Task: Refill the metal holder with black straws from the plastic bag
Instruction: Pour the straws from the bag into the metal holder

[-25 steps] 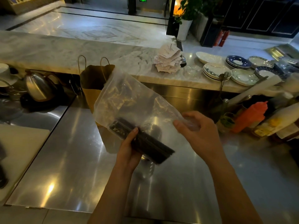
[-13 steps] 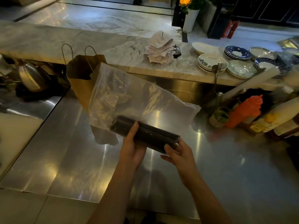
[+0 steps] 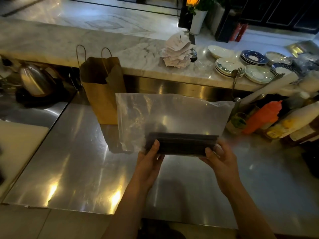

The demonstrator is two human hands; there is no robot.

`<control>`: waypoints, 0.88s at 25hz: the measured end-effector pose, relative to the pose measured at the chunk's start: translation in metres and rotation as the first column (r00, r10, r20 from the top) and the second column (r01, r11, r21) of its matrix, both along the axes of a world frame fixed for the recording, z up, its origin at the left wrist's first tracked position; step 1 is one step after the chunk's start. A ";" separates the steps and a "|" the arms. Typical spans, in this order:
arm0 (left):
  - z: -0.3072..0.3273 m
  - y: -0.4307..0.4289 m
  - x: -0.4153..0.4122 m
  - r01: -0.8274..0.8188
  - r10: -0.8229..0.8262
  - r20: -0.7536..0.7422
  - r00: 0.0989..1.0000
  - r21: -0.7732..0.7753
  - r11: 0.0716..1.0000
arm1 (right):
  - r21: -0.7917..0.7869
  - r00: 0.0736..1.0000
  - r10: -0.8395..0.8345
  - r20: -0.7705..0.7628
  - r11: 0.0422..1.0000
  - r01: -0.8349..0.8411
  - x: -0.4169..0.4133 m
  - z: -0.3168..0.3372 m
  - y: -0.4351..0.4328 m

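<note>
A clear plastic bag [image 3: 172,111] stands upright above the steel counter, with a bundle of black straws [image 3: 181,143] lying level along its bottom. My left hand [image 3: 150,161] grips the bundle's left end through the plastic, thumb on the near side. My right hand [image 3: 219,157] grips the right end the same way. The bag's upper part is slack and see-through. I cannot pick out the metal holder in this view.
A brown paper bag [image 3: 103,94] stands just behind and left of the plastic bag. A metal kettle [image 3: 34,80] sits far left. Sauce bottles, an orange squeeze bottle [image 3: 262,116] and jars crowd the right. Stacked plates [image 3: 229,66] and a paper spike [image 3: 177,50] are on the marble ledge.
My right hand left the bag's upper corner and took hold of the straw bundle's right end. The bundle turned from slanted to level and the bag now hangs square.
</note>
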State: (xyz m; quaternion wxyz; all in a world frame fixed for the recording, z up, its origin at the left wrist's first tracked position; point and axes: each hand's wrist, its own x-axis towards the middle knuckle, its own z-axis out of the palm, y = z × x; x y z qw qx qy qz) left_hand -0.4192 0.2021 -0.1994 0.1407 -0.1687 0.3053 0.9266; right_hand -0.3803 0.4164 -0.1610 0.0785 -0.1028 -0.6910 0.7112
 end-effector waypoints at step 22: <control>0.000 0.158 -0.005 -0.161 0.165 -0.018 0.986 0.142 0.977 | 0.186 0.989 0.115 -0.091 0.978 -0.097 -0.022 0.021 0.135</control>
